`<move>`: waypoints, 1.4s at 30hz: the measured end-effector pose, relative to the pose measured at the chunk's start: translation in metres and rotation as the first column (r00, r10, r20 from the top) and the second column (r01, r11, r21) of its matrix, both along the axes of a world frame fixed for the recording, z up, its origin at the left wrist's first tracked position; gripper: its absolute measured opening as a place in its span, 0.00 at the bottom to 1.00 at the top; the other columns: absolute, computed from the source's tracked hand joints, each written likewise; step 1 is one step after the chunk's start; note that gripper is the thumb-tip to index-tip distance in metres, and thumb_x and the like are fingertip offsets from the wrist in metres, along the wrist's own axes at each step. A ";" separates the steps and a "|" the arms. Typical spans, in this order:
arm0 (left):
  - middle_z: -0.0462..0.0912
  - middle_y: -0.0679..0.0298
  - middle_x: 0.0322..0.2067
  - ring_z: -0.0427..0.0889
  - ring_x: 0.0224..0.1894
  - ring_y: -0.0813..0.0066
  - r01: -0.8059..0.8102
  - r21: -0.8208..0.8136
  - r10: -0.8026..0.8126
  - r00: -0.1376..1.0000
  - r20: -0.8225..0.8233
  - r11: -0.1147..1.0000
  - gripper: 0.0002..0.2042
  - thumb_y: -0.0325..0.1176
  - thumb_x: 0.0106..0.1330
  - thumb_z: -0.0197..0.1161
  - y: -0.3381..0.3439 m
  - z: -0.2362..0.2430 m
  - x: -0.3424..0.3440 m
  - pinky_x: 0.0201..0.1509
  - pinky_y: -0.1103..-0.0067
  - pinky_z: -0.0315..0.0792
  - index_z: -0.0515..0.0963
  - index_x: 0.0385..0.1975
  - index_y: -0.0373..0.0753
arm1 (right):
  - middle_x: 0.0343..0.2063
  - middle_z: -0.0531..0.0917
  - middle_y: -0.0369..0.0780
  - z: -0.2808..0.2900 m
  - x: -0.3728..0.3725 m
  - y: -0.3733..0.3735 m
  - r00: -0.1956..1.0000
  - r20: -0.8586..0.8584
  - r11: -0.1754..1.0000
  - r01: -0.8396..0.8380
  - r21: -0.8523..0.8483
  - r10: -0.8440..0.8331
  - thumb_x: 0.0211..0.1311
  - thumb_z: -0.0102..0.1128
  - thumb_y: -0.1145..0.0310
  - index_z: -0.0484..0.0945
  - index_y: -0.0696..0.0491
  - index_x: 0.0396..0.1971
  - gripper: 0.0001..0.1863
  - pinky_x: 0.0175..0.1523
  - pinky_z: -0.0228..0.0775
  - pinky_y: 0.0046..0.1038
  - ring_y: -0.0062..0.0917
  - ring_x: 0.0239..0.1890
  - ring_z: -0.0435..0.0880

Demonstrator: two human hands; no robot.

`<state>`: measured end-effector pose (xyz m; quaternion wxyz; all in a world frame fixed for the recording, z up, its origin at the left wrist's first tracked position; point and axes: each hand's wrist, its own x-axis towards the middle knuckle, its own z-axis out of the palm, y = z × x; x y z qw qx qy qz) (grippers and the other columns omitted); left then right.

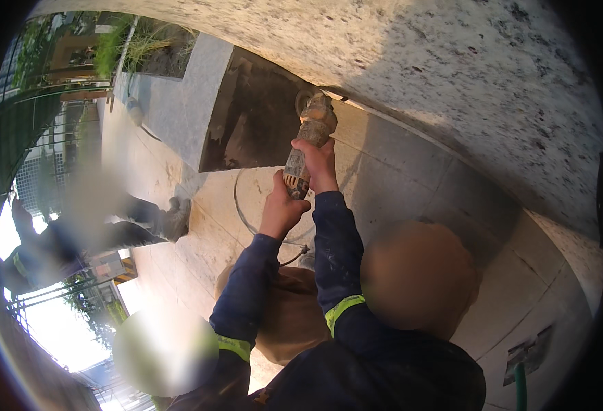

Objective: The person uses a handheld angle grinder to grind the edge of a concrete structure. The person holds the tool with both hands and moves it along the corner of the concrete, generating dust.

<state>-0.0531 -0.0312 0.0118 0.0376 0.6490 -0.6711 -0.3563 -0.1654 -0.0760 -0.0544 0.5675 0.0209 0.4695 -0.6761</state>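
Observation:
Both hands grip a dusty, stone-coloured angle grinder (308, 130). My right hand (320, 164) is wrapped round the middle of its body, nearer the head. Lower down, my left hand (284, 207) closes round the slotted rear end. The grinder's head points away from me, at the foot of a speckled stone wall (479, 82), close to the joint with the pale paving (397, 161). A faint ring of its disc shows beside the head; I cannot tell whether it touches the stone. A dark cable (240, 209) curves over the floor to the left of my hands.
Left of the grinder lies a dark square panel or recess (246, 116), bordered by grey slabs (171, 103). Another person's boot (176, 219) stands on the paving at left. A green hose (520, 387) enters a floor opening at lower right. A blurred brown rounded shape (418, 281) is near my right arm.

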 end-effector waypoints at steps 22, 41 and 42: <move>0.82 0.40 0.34 0.82 0.40 0.40 0.396 0.034 -0.382 0.856 0.349 0.918 0.38 0.32 0.48 0.66 0.031 0.012 0.074 0.44 0.56 0.75 0.56 0.61 0.36 | 0.34 0.80 0.42 -0.080 0.080 0.047 0.869 0.471 0.975 0.208 -0.072 -0.151 0.60 0.67 0.51 0.71 0.53 0.50 0.27 0.44 0.82 0.44 0.37 0.36 0.84; 0.81 0.37 0.39 0.81 0.44 0.38 0.259 0.075 -0.269 0.929 0.255 0.963 0.44 0.34 0.45 0.68 0.018 -0.013 0.041 0.49 0.58 0.75 0.54 0.66 0.36 | 0.43 0.78 0.39 -0.076 0.056 0.045 0.920 0.382 0.991 0.123 -0.059 -0.092 0.56 0.72 0.64 0.67 0.56 0.53 0.28 0.48 0.75 0.33 0.28 0.43 0.80; 0.82 0.37 0.39 0.81 0.44 0.38 0.248 0.082 -0.261 0.933 0.247 0.965 0.44 0.34 0.45 0.68 0.017 -0.012 0.038 0.49 0.58 0.75 0.54 0.66 0.36 | 0.43 0.78 0.40 -0.075 0.056 0.046 0.930 0.354 0.991 0.127 -0.053 -0.100 0.56 0.71 0.65 0.66 0.56 0.53 0.29 0.48 0.76 0.33 0.28 0.42 0.81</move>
